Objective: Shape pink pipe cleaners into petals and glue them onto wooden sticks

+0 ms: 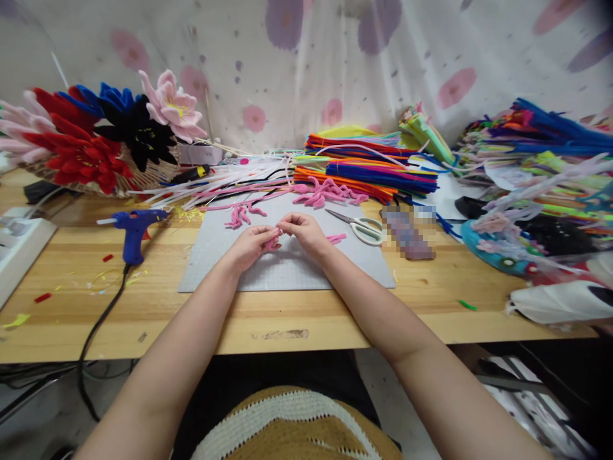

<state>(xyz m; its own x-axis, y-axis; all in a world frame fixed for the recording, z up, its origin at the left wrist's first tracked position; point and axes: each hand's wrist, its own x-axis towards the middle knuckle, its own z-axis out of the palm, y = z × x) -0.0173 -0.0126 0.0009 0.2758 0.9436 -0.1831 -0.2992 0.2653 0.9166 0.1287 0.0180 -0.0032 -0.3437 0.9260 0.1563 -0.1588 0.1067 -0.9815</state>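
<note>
Over the grey cutting mat (215,268), my left hand (251,246) and my right hand (304,231) meet with fingertips pinched together. Between them is a short piece of pink pipe cleaner (272,244), mostly hidden by the fingers. Behind the left hand lies a small cluster of bent pink pipe cleaners (242,215). A larger heap of twisted pink pipe cleaners (330,191) rests at the mat's back edge. Some short pink pieces (336,239) show just right of my right wrist. Scissors (361,229) with pale handles lie partly spread on the mat's right side.
A blue glue gun (134,233) stands at left, its cord running off the front edge. Pipe-cleaner flowers (96,140) fill the back left. Bundles of coloured pipe cleaners (364,169) lie along the back. A blurred-out phone-like object (409,235) and a plastic-wrapped pile (541,211) are on the right.
</note>
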